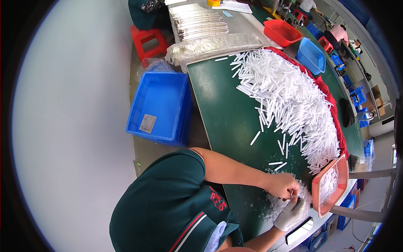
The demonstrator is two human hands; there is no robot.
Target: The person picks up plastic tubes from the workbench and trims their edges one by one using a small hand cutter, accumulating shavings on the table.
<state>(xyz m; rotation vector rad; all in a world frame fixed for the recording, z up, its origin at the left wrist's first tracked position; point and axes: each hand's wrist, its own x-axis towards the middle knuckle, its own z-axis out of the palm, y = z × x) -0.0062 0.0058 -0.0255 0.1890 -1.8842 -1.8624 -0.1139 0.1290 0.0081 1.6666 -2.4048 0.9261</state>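
Observation:
My left hand (284,185) is bare, its fingers pinched around a small white piece (295,196), mostly hidden by the fingers. My right hand (290,215), in a white glove, meets it fingertip to fingertip. The gloved fingers are closed; what they hold, if anything, is too small to make out. Below both hands lies a scatter of tiny clear-white scraps (273,208). A large heap of short white sticks (289,96) spreads over the green table (222,113), with several loose ones near my left forearm. A pink mesh basket (317,189) beside my hands holds more white pieces.
A phone-like slab (299,231) lies by my right wrist. Red cloth (331,101) edges the heap. Red (282,32) and blue (311,56) basins, a plastic-wrapped bundle (214,44) and metal rods (199,21) stand farther off. Blue crates (159,105) and a red stool (147,44) flank the table; people sit beyond.

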